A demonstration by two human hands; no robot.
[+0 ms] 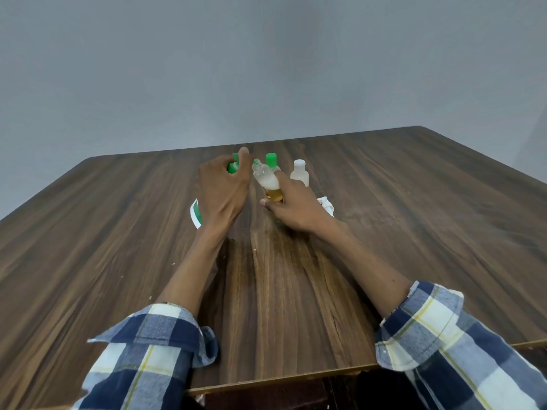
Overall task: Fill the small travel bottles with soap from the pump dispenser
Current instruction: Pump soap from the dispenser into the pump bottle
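Left hand (223, 184) curls over the green pump (232, 167) of the soap dispenser (196, 213). Right hand (291, 204) grips a tilted, uncapped travel bottle (266, 179), part-filled with amber soap. Risk: bottle mouth beside the spout rather than under it; soap would land on the table (118, 232).

Soft, even, rather dim light fills the scene, with a cool grey cast on the wall (266, 60). A pale sheen lies on the bench (414, 232) down its middle and toward the right edge. Faint, soft-edged shadows sit under the forearms and beside the left hand (222, 187). The wide lens bends the bench's edges, and the far corners splay outward. The whole frame is slightly soft; the bottles (299, 173) and the sleeves (444, 335) near the front edge look smeared.
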